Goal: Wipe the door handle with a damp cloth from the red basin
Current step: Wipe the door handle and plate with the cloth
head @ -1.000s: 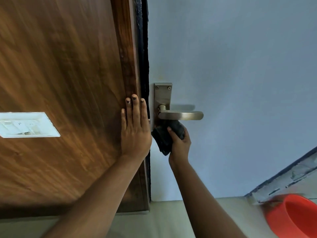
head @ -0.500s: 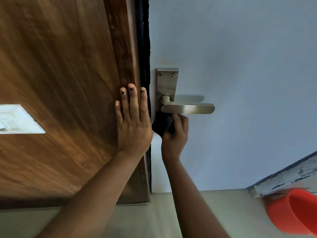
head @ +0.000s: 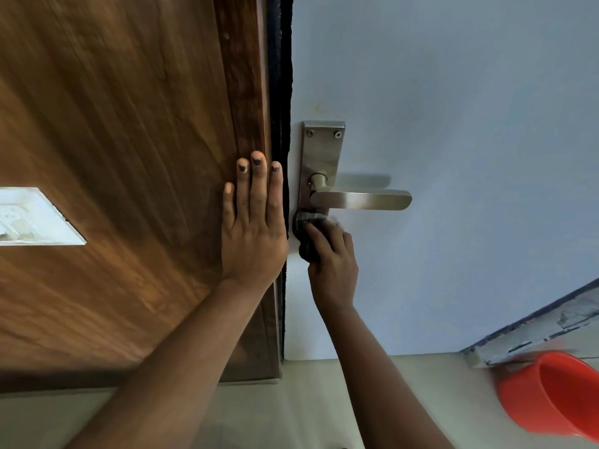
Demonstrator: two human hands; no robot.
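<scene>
A brushed-metal lever door handle (head: 359, 200) on a tall backplate (head: 322, 150) is fixed to the pale blue door. My right hand (head: 330, 254) grips a dark cloth (head: 303, 233) and presses it against the lower part of the backplate, just under the lever. My left hand (head: 254, 222) lies flat with straight fingers on the brown wooden frame (head: 240, 92) left of the handle. The red basin (head: 551, 393) stands on the floor at the lower right, apart from both hands.
A white switch plate (head: 35, 218) sits on the wood panel at the left. A dark gap (head: 279, 92) runs between frame and door. A grey skirting strip (head: 534, 328) slants above the basin. Pale floor (head: 308, 400) lies below.
My right hand with the cloth has shifted a little lower and left, from the lever's underside to the base of the backplate. The left hand stays pressed on the frame.
</scene>
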